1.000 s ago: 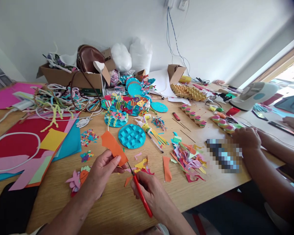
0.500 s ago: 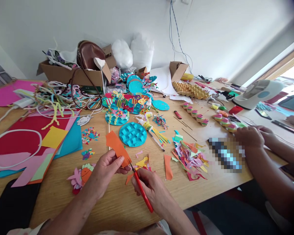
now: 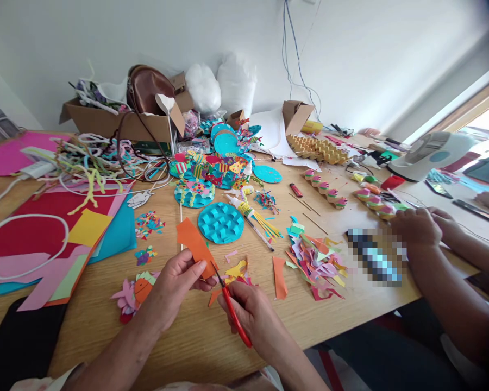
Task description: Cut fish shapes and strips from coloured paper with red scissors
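Note:
My left hand (image 3: 183,279) pinches the lower end of an orange paper strip (image 3: 195,241) between thumb and fingers. Red-handled scissors (image 3: 233,315) are gripped in my right hand (image 3: 250,312), their blades at the strip's lower right edge. Beyond the strip lies a round turquoise piece with curled paper loops (image 3: 220,223). Yellow paper scraps (image 3: 236,270) lie just past the scissors. Another orange piece (image 3: 280,278) rests to the right, beside a heap of mixed paper scraps (image 3: 315,263).
Coloured sheets (image 3: 28,222) and tangled yarn (image 3: 93,163) cover the left side. A cardboard box (image 3: 118,124) stands at the back. Another person's hands (image 3: 418,228) are at the right, near a blurred-out object (image 3: 375,258). A glue bottle (image 3: 241,207) lies mid-table.
The scissors' blades have opened slightly wider at the orange paper, and their handles have shifted a little up and left with my right hand. My left hand stays almost still.

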`<state>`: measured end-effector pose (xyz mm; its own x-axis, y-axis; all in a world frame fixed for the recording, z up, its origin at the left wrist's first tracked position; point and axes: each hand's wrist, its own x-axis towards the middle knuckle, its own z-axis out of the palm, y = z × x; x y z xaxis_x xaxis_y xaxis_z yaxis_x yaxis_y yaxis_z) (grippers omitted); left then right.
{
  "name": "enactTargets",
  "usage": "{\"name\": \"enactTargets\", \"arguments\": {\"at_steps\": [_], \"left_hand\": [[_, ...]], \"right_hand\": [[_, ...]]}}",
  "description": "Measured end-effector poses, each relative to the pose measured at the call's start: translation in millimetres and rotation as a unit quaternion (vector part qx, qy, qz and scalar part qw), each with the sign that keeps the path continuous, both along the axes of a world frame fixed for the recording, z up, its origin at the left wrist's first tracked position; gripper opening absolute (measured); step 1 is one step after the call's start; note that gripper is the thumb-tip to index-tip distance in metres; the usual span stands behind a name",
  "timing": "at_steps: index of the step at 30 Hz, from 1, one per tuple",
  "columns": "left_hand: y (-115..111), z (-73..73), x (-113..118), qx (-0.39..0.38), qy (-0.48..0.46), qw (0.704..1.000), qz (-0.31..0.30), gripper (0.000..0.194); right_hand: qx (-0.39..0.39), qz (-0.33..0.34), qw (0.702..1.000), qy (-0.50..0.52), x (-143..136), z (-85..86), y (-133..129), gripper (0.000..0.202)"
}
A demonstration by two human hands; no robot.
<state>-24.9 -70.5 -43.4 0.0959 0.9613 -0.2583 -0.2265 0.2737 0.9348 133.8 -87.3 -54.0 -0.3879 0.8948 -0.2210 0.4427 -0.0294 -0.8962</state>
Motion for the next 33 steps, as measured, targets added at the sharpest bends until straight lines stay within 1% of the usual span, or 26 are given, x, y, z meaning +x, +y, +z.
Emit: {"name": "enactTargets", "arguments": {"at_steps": [5,9,15,19,24,29,31,33], "left_hand": [[0.4,-2.0,-1.0,-0.001,-0.011,1.000,-0.008,0.008],[-0.8,-2.2,-1.3,-0.011,-0.019,0.999,-0.031,0.009],[-4.6,-0.9,2.5,-0.033,-0.036,0.998,-0.048,0.010],[-4.6,-0.6,3.4,-0.042,-0.037,0.997,-0.058,0.012],[-4.5,-2.7,2.4,-0.046,-0.044,0.996,-0.058,0.010],[-4.4,-4.4,1.5,-0.035,-0.035,0.996,-0.069,0.011],[-3.6,-5.0,0.8,-0.032,-0.028,0.997,-0.062,0.014],[-2.3,-5.9,0.1,-0.031,-0.026,0.998,-0.043,0.016]], "right_hand": [[0.000,-0.005,1.000,0.006,0.0,-2.9,-0.1,0.033],[-0.017,-0.007,1.000,0.012,-0.3,-4.7,-1.5,0.031],[-0.050,-0.009,0.998,0.049,0.1,-7.0,-1.6,0.030],[-0.049,-0.006,0.997,0.062,-0.4,-9.7,0.0,0.030],[-0.053,-0.018,0.995,0.076,-3.3,-13.3,-0.2,0.033],[-0.064,-0.026,0.993,0.098,-4.5,-12.9,-2.3,0.037],[-0.071,-0.029,0.992,0.099,-4.8,-12.5,-2.7,0.038],[-0.080,-0.032,0.992,0.098,-5.2,-12.8,-2.8,0.037]]}}
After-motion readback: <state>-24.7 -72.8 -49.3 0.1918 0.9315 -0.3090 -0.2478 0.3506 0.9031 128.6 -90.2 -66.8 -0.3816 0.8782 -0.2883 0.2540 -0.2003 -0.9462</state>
